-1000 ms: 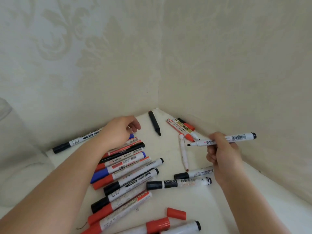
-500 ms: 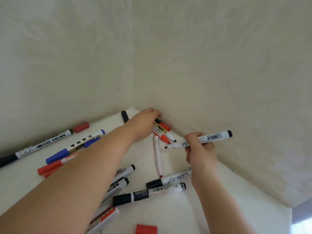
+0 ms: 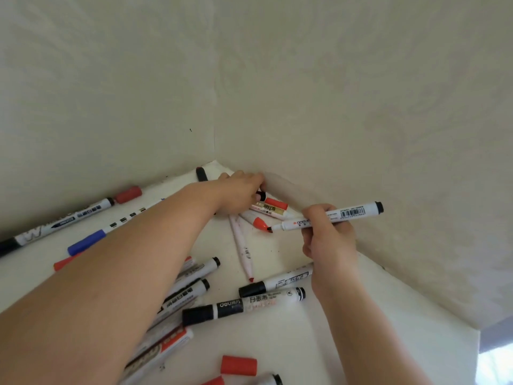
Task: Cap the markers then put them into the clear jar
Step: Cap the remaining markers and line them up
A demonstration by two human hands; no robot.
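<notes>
Left hand [image 3: 238, 194] stretched into the corner, fingers curled over a small black cap [image 3: 261, 195], right hand [image 3: 327, 237] raised, gripping an uncapped white marker [image 3: 330, 216] level

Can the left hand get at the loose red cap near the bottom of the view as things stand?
Probably yes, but not at once. The left hand is stretched into the wall corner among markers there. The red cap lies alone on the white surface, nothing over it, so pulling back should reach it.
</notes>
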